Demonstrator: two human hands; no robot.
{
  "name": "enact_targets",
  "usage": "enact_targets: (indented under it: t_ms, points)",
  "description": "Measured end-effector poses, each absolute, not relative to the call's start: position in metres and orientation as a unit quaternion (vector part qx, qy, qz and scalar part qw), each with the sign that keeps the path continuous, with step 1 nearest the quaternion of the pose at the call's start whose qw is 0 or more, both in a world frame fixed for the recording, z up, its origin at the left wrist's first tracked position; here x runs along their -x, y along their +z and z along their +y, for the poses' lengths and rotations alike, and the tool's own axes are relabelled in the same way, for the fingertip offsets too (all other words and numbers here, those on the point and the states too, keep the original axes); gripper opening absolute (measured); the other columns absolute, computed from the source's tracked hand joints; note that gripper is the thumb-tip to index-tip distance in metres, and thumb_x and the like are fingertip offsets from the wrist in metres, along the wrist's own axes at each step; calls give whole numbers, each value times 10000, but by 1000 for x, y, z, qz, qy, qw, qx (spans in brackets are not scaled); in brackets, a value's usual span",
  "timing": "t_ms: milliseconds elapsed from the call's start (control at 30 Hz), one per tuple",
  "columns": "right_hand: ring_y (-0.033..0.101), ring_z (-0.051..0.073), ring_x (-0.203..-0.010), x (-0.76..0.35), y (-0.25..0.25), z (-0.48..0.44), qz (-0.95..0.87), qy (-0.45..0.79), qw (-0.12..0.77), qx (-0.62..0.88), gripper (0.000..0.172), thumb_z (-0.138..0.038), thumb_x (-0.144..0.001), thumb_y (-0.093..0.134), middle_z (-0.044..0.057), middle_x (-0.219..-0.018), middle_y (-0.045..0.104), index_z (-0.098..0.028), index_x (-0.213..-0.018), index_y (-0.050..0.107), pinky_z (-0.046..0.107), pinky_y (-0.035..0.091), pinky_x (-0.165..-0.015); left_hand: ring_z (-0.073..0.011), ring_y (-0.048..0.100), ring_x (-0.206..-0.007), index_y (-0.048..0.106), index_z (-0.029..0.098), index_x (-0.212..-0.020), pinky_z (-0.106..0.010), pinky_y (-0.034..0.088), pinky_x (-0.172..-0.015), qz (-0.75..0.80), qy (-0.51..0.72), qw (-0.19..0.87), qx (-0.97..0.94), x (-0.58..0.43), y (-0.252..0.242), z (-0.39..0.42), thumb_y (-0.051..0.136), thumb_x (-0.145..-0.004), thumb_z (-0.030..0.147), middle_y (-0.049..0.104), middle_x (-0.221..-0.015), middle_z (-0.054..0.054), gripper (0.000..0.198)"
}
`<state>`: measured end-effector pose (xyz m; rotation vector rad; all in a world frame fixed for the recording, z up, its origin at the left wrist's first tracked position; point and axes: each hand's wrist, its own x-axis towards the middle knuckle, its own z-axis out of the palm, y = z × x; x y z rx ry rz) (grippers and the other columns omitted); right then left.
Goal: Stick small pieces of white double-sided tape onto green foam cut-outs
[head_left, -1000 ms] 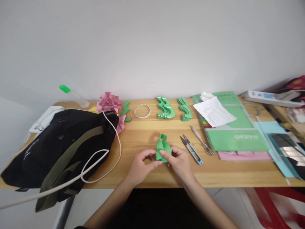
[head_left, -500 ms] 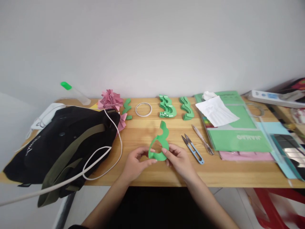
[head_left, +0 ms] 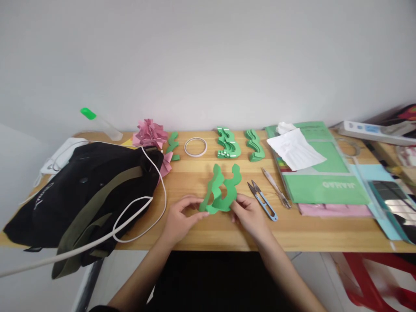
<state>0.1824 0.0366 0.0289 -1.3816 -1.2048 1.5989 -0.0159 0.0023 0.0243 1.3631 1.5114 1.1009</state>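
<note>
Over the near part of the table (head_left: pixel 209 238), both hands have drawn slightly apart since half a second ago. Left hand (head_left: pixel 180 221) — gripping the lower left of the green paper (head_left: pixel 230 193) between thumb and fingers; right hand (head_left: pixel 248 214) — pinching its lower right edge, thumb now at the side rather than across the front. Held between them, the paper has changed from a curled loop with one raised tip to two upright wavy arms, spread like a V, joined at the bottom, scalloped along the edges, rounded at the tips.
</note>
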Motion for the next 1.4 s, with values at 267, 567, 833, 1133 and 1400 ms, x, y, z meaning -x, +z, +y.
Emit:
enact_targets:
  t_ms: [267, 567, 833, 1133, 1400]
  points:
    - [488, 110, -364, -199, 18, 37, -546, 573, 198, 579, 281, -471, -785, 544, -39, -536, 550, -191, -774, 563, 234, 350, -389, -212, 638, -775, 705, 192, -843, -370, 525, -754, 675, 263, 232, -649, 46, 24, -7, 746, -704, 241, 693, -839, -39, 153]
    - [699, 256, -735, -208, 35, 47, -682, 356, 75, 634, 289, -296, -897, 471, 87, -788, 752, -169, -1061, 672, 343, 473, -662, -256, 607, -1015, 680, 135, -1038, -392, 476, -944, 671, 165, 68, -720, 38, 47, 46, 635, -847, 404, 647, -1052, -115, 333]
    - [713, 282, -939, -203, 51, 52, -716, 317, 24, 621, 336, -249, -943, 445, 116, -1010, 765, -176, -1193, 658, 353, 488, -781, -336, 548, -1098, 717, 147, -950, -442, 455, -883, 687, 28, 40, -725, 13, 59, 145, 534, -818, 164, 654, -1065, -163, 226]
    - [708, 237, -738, -223, 49, 56, -674, 253, 195, 666, 248, -216, -898, 475, 94, -856, 762, -163, -936, 714, 314, 486, -634, -263, 629, -967, 690, 176, -847, -402, 491, -880, 659, 153, 113, -727, 22, 55, 155, 564, -797, 213, 720, -944, -91, 140]
    - [659, 159, -716, -199, 73, 65, -697, 313, 399, 507, 317, -281, -901, 510, 73, -930, 699, -190, -1186, 614, 255, 515, -554, -151, 635, -704, 661, 183, -815, -272, 516, -691, 556, 366, 301, -683, -9, 75, 87, 641, -785, 275, 705, -774, -11, 98]
